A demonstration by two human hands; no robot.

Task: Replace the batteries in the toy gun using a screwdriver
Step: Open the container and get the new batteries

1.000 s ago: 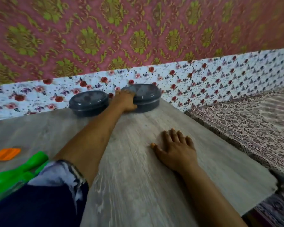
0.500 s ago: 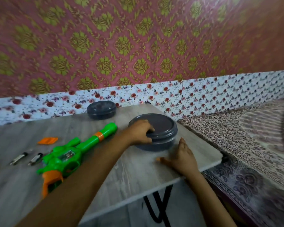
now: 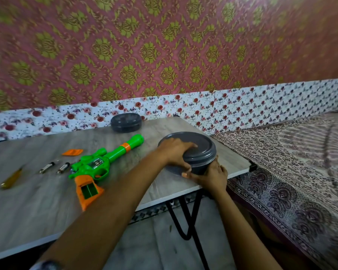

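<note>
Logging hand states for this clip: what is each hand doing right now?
Left hand: gripping the grey container's lid.
Right hand: holding the container's body.

Pink damask wall (image 3: pixel 164 45), seemingly wallpapered.

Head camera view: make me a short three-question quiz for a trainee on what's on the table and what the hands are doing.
1. True or false: the toy gun lies on the table.
2. What touches the near grey container? A. left hand only B. right hand only C. both hands
3. Fill in: ___ loose batteries lie left of the gun.
Key: 1 true; 2 C; 3 two.
</note>
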